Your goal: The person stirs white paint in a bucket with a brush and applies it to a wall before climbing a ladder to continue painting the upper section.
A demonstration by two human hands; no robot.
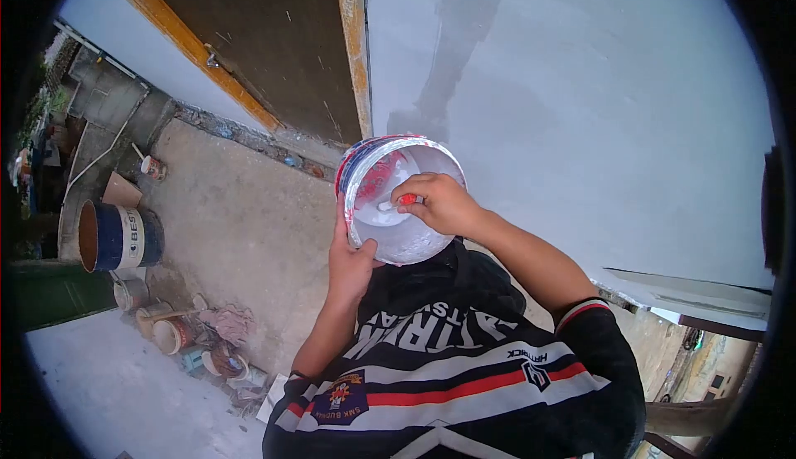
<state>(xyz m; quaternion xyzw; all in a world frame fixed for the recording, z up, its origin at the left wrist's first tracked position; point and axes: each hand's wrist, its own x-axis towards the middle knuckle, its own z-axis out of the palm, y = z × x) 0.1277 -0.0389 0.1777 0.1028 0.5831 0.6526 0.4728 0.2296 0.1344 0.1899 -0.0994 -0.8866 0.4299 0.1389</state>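
A paint bucket with a white-smeared rim and a blue and red outside is tilted in front of my body, its mouth facing me. My left hand grips the near left side of it, the thumb over the rim. Inside the mouth, my right hand is closed around a red-handled paintbrush, whose white-coated part points left. White paint coats the inner wall and bottom. My fingers cover much of the handle.
A pale wall with a darker grey strip rises ahead and right. A brown door in an orange frame is at upper left. On the concrete floor are a blue drum, a small can, and several old buckets and rags.
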